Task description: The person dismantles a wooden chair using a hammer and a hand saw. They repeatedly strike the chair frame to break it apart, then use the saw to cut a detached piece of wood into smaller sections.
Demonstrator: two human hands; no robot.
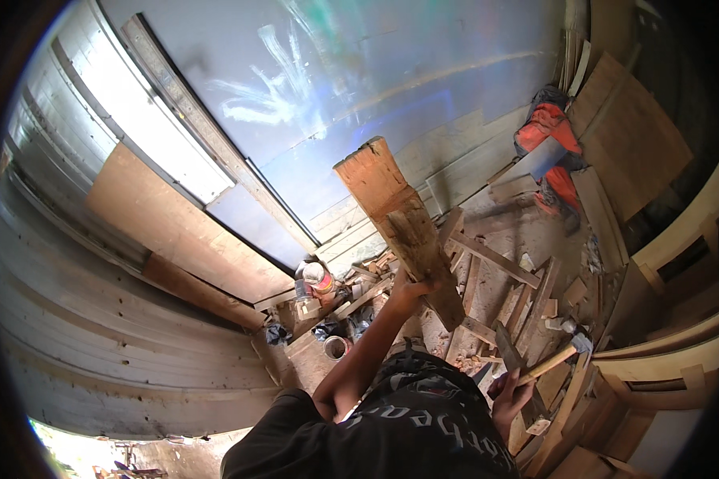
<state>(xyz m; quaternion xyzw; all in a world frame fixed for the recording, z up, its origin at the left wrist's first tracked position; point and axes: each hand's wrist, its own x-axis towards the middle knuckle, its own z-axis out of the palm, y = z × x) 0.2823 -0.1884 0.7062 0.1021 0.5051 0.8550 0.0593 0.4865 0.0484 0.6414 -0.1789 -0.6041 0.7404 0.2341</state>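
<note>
My left hand [415, 289] is closed around a thick, rough wooden beam [407, 223], raised and tilted in front of me. Its upper end is cut to a smoother, lighter face, while the lower part is darker. In my right hand [510, 395], low at the right, is a hammer [547, 366]. The light wooden handle slants up to the right, and the metal head is at its far end. A narrow wooden post [509, 348] passes close by my right hand; whether the fingers touch it, I cannot tell.
Loose boards and sticks [495, 259] litter the dirt floor. Cans [318, 277] and an open tin [336, 346] stand at the left by a corrugated metal wall [120, 351]. Red and dark cloth [550, 128] hangs at the back right. Wooden frames [663, 383] crowd the right side.
</note>
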